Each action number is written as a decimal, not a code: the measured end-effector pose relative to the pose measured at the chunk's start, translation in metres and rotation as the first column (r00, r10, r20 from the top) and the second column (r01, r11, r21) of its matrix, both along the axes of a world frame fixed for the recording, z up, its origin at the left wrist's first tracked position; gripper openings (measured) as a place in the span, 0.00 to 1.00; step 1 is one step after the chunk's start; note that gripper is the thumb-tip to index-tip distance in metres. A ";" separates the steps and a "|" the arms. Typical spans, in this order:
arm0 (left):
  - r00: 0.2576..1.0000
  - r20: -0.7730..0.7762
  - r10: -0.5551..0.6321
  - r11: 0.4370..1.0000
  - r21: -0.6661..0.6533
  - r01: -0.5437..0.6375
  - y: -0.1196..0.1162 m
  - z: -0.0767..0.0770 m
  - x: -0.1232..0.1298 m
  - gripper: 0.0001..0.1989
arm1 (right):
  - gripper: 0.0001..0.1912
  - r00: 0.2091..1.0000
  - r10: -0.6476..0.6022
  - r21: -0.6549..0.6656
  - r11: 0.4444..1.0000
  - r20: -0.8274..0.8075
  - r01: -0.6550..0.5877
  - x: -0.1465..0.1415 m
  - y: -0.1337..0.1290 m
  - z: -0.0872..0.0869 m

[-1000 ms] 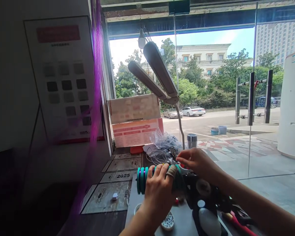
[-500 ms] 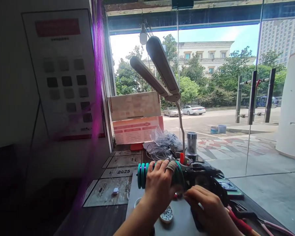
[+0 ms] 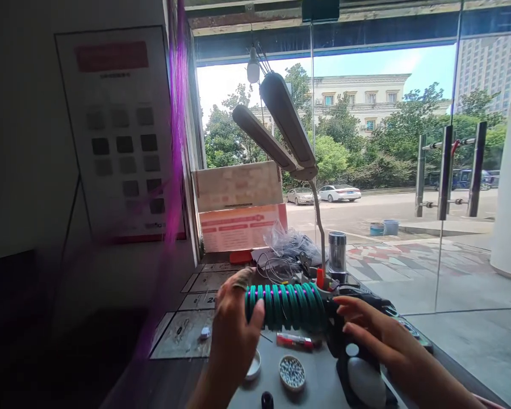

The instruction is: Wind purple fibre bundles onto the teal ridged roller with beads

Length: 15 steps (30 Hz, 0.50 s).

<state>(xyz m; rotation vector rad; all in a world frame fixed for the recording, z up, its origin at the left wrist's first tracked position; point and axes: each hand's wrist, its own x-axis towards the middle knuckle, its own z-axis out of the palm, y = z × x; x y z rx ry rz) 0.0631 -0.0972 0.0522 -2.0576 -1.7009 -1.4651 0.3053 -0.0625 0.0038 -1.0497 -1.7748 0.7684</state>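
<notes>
The left hand (image 3: 234, 324), half-open at the green roll (image 3: 287, 307), and right hand (image 3: 377, 332), loosely open (contact unclear), seem adjusting it, calling for steadiness.

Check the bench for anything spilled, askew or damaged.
Nothing looks spilled or damaged: the beads sit within their dish. Only the plastic behind the green rings looks untidy, being crumpled and heaped.
</notes>
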 end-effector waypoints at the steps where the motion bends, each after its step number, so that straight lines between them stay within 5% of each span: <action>1: 0.987 0.156 0.045 0.999 0.012 -0.048 0.000 -0.009 -0.012 0.19 | 0.24 1.000 0.012 -0.011 1.000 0.001 -0.012 -0.002 0.003 -0.004; 4: 0.878 0.477 0.037 0.995 -0.098 0.011 0.001 -0.042 -0.039 0.22 | 0.28 0.998 0.062 -0.046 0.997 0.014 -0.061 -0.008 0.008 -0.012; 8: 0.759 0.651 0.013 0.948 -0.249 0.197 -0.004 -0.066 -0.040 0.26 | 0.30 0.995 0.073 -0.061 0.996 0.062 -0.069 -0.011 0.007 -0.010; 12: 0.776 0.626 -0.078 0.896 -0.297 0.330 -0.012 -0.066 -0.026 0.28 | 0.32 0.994 0.056 -0.069 0.996 0.093 -0.050 -0.012 0.007 -0.008; 15: 0.816 0.577 -0.044 0.900 -0.331 0.283 -0.015 -0.068 -0.018 0.29 | 0.32 0.994 0.015 -0.041 0.999 0.105 -0.010 -0.014 0.008 -0.012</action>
